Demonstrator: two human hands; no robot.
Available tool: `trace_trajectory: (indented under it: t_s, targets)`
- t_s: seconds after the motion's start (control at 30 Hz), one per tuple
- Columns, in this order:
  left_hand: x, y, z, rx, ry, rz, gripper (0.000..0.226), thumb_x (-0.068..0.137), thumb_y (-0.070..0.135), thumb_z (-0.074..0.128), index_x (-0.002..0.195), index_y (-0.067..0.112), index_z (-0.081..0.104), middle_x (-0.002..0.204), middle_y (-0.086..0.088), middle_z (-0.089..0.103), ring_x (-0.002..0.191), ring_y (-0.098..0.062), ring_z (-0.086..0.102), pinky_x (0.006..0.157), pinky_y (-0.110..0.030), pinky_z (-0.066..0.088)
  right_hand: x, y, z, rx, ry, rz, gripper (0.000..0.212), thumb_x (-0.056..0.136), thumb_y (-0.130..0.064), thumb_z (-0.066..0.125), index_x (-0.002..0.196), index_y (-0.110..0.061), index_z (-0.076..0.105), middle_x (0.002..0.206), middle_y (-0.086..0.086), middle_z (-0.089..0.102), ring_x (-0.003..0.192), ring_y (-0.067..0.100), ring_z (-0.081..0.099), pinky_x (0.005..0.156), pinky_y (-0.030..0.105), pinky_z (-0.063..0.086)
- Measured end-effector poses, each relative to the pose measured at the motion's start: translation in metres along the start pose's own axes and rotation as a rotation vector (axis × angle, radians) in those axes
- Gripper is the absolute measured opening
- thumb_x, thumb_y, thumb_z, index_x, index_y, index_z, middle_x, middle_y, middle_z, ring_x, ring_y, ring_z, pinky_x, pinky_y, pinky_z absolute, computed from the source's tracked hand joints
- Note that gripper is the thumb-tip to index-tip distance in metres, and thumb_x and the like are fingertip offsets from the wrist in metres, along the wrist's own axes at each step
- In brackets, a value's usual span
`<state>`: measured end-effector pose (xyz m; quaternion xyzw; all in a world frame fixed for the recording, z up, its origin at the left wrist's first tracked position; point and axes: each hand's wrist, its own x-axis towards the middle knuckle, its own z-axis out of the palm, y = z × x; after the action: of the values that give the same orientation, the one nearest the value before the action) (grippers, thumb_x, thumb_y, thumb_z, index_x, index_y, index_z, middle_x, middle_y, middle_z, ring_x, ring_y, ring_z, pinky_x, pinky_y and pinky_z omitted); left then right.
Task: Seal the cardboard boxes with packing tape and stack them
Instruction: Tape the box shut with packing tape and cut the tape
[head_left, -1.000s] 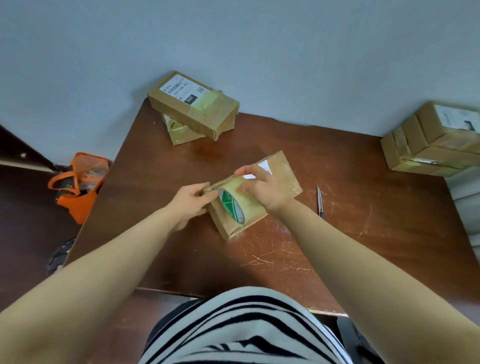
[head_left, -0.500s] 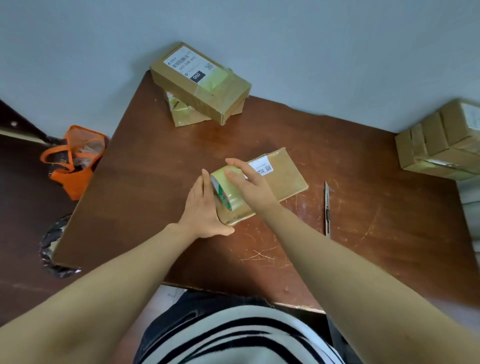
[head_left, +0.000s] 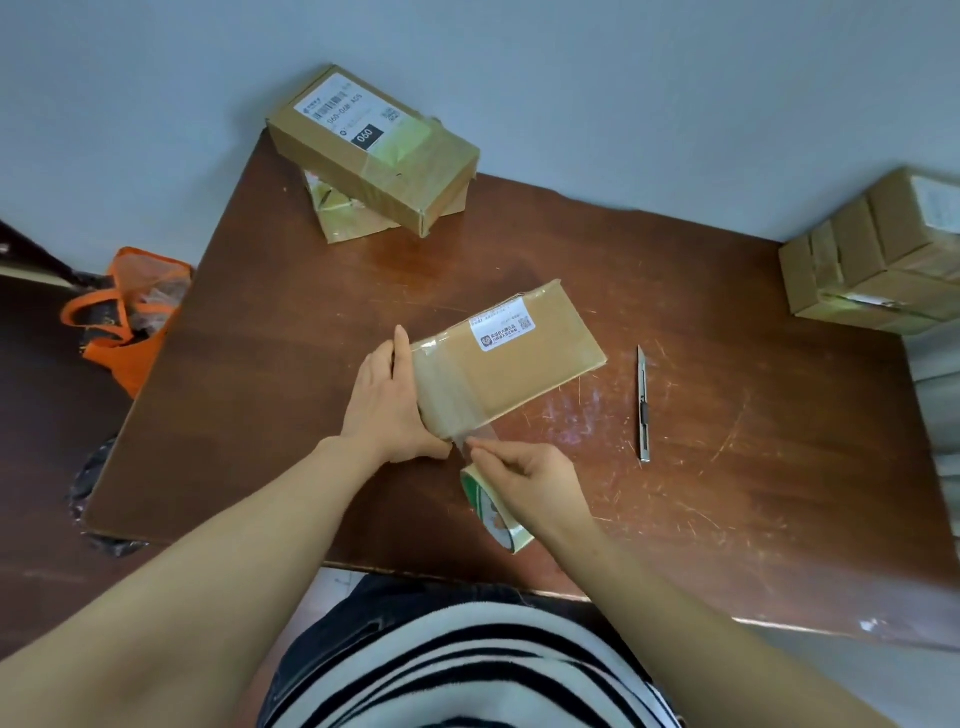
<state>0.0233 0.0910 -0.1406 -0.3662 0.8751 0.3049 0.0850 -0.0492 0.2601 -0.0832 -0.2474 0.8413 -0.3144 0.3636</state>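
Observation:
A flat cardboard box (head_left: 524, 358) with a white label lies in the middle of the brown table (head_left: 701, 519). A strip of clear tape covers its left end. My left hand (head_left: 387, 402) presses flat against that end, fingers together. My right hand (head_left: 530, 480) holds the roll of packing tape (head_left: 491, 512) just below the box, and a stretch of tape runs from the roll up to the box's near corner. Two sealed boxes (head_left: 374, 150) are stacked at the table's far left corner.
A utility knife (head_left: 643, 405) lies on the table right of the box. Several more cardboard boxes (head_left: 872, 254) are piled at the right edge. An orange bag (head_left: 130, 317) sits on the floor to the left. A grey wall runs behind the table.
My right hand has pulled the tape roll off the box's left end and down toward me, leaving tape across that end. My left hand has stayed against the box's end.

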Motion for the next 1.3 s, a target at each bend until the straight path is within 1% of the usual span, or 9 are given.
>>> trace_trajectory:
  t_s: [0.13, 0.27, 0.37, 0.5, 0.57, 0.67, 0.8, 0.97, 1.3]
  targets:
    - [-0.001, 0.005, -0.002, 0.044, -0.027, -0.019, 0.159, 0.045, 0.06, 0.086, 0.145, 0.007, -0.025, 0.156, -0.016, -0.003, 0.145, -0.032, -0.002, 0.119, -0.04, 0.006, 0.01, -0.007, 0.003, -0.001, -0.156, 0.14, 0.025, 0.091, -0.027, 0.053, 0.108, -0.034, 0.071, 0.068, -0.02, 0.064, 0.043, -0.001, 0.052, 0.045, 0.008, 0.038]
    - [0.001, 0.002, -0.013, 0.102, -0.189, 0.001, 0.165, 0.044, 0.056, 0.088, 0.138, 0.007, -0.039, 0.151, -0.015, -0.034, 0.143, -0.027, -0.024, 0.117, -0.039, -0.01, 0.024, -0.02, 0.004, 0.124, -0.173, 0.234, 0.015, 0.088, -0.017, 0.05, 0.092, -0.025, 0.063, 0.081, -0.015, 0.059, 0.06, 0.011, 0.062, 0.064, 0.021, 0.054]
    - [0.0, -0.003, -0.026, 0.075, -0.275, 0.009, 0.141, 0.064, 0.036, 0.08, 0.14, 0.013, -0.037, 0.146, -0.011, -0.044, 0.139, -0.022, -0.034, 0.116, -0.039, -0.015, 0.029, -0.021, 0.005, 0.166, -0.183, 0.276, 0.009, 0.086, -0.017, 0.051, 0.092, -0.022, 0.056, 0.083, -0.01, 0.057, 0.058, 0.016, 0.064, 0.069, 0.031, 0.055]
    - [0.006, 0.015, -0.021, 0.094, 0.115, 0.259, 0.073, 0.094, 0.04, 0.031, 0.152, 0.008, 0.001, 0.159, -0.01, -0.011, 0.148, -0.023, -0.007, 0.116, -0.032, -0.008, 0.032, -0.024, 0.002, 0.198, -0.187, 0.309, 0.011, 0.087, -0.019, 0.053, 0.098, -0.018, 0.052, 0.081, -0.01, 0.05, 0.057, 0.011, 0.058, 0.064, 0.025, 0.052]
    - [0.01, 0.023, -0.007, 0.212, 0.118, 0.314, 0.075, 0.09, 0.052, 0.005, 0.153, 0.01, 0.006, 0.161, -0.007, -0.001, 0.148, -0.02, 0.001, 0.116, -0.03, -0.005, 0.032, -0.024, 0.004, 0.25, -0.17, 0.336, 0.012, 0.085, -0.023, 0.053, 0.096, -0.018, 0.051, 0.084, -0.008, 0.053, 0.061, 0.019, 0.063, 0.077, 0.038, 0.056]
    - [0.022, 0.017, 0.016, 0.44, 0.1, 0.264, 0.092, 0.076, 0.061, -0.016, 0.152, 0.011, -0.004, 0.16, -0.006, -0.009, 0.148, -0.018, -0.007, 0.117, -0.034, -0.008, 0.034, -0.019, 0.004, 0.18, -0.131, 0.317, 0.012, 0.086, -0.027, 0.051, 0.096, -0.02, 0.051, 0.085, -0.01, 0.052, 0.076, 0.011, 0.053, 0.08, 0.033, 0.047]
    - [0.024, 0.017, 0.015, 0.444, 0.093, 0.289, 0.089, 0.08, 0.061, -0.016, 0.151, 0.007, -0.005, 0.159, -0.008, -0.011, 0.148, -0.02, -0.006, 0.117, -0.035, -0.007, 0.035, -0.015, 0.003, 0.182, -0.126, 0.315, 0.014, 0.087, -0.02, 0.05, 0.101, -0.02, 0.051, 0.087, -0.011, 0.05, 0.086, 0.014, 0.051, 0.08, 0.032, 0.044]
    - [0.011, 0.015, 0.019, 0.466, 0.008, 0.422, 0.084, 0.098, 0.057, 0.0, 0.138, -0.001, 0.046, 0.145, -0.016, 0.044, 0.133, -0.028, 0.044, 0.113, -0.036, 0.016, 0.037, -0.015, 0.003, 0.259, -0.112, 0.334, 0.018, 0.086, -0.016, 0.049, 0.103, -0.018, 0.052, 0.094, -0.007, 0.052, 0.084, 0.011, 0.05, 0.077, 0.028, 0.044]
    - [0.01, 0.013, 0.02, 0.489, -0.024, 0.365, 0.093, 0.09, 0.063, -0.014, 0.147, 0.003, 0.029, 0.155, -0.013, 0.025, 0.144, -0.025, 0.021, 0.115, -0.029, -0.007, 0.036, -0.008, 0.0, 0.274, -0.064, 0.289, 0.013, 0.088, -0.016, 0.051, 0.101, -0.017, 0.052, 0.092, -0.008, 0.051, 0.074, 0.002, 0.045, 0.061, 0.019, 0.037]
